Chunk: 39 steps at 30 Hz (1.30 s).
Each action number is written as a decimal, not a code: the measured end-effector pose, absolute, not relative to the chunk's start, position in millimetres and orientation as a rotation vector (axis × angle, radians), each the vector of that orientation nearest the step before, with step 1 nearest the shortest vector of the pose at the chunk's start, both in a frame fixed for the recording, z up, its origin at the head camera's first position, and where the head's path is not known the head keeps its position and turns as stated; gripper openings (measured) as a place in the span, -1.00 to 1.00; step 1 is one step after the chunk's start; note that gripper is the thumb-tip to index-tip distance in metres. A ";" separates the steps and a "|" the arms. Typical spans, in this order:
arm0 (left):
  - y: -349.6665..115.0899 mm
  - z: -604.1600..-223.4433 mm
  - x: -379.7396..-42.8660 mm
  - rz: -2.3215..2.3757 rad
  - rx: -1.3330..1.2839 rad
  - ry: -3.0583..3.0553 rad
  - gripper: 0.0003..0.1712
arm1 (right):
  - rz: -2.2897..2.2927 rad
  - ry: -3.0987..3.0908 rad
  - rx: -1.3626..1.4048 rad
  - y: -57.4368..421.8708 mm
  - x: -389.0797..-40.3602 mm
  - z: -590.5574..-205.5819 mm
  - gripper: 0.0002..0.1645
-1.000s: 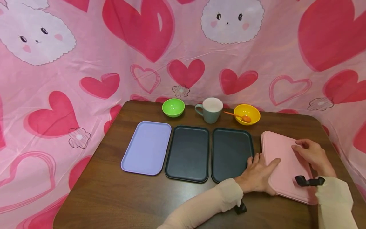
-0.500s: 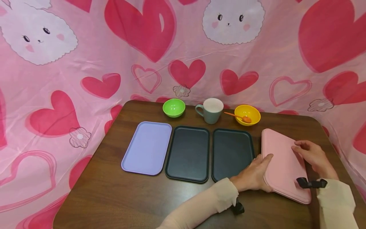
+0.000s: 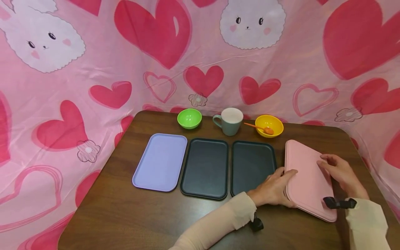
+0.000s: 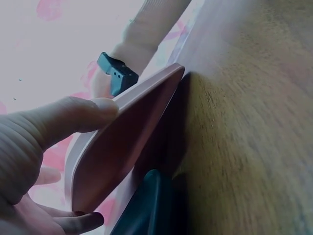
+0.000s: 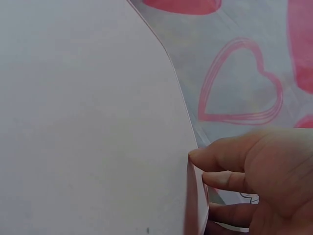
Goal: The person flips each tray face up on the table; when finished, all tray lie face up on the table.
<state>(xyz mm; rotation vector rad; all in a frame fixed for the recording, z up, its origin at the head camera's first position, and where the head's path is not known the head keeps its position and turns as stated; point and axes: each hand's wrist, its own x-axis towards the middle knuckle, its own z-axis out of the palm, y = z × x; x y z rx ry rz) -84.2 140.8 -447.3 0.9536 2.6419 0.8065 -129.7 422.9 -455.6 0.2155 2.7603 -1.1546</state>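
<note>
A pink tray [image 3: 307,180] is at the right of the table, tilted, with its left side raised off the wood; the left wrist view shows its shaded underside [image 4: 122,147]. My left hand [image 3: 274,187] grips the left edge, thumb along the rim and fingertips on the far side. On the opposite edge my right hand [image 3: 343,173] holds the rim with thumb and fingers, seen close in the right wrist view [image 5: 274,176]. Just left of the pink tray lies a black tray [image 3: 250,166], its lower right corner hidden behind my left hand.
Another black tray [image 3: 205,166] and a lavender tray [image 3: 160,161] continue the row leftward on the brown table [image 3: 134,218]. Behind them stand a green bowl [image 3: 189,118], a grey-green mug [image 3: 230,123] and a yellow bowl [image 3: 269,122] with an orange spoon [image 3: 267,130].
My left hand has gone from lying spread at the pink tray's left edge to gripping it. The tray's left side has risen, and it has shifted slightly left. My right hand stays at its edge.
</note>
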 end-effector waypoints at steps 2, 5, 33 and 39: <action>140.4 -446.9 -84.2 0.809 0.943 2.635 0.21 | -1.171 2.771 0.200 421.3 -128.5 -455.9 -0.22; 140.6 -446.8 -84.0 0.815 0.911 2.620 0.20 | -1.168 2.778 0.184 418.5 -126.6 -454.7 -0.23; 138.5 -445.3 -81.9 0.891 0.936 2.646 0.08 | -1.104 2.784 0.132 389.4 -107.7 -439.7 -0.28; 138.3 -444.7 -82.7 0.910 0.927 2.631 0.07 | -1.145 2.731 0.098 384.2 -107.5 -435.3 -0.26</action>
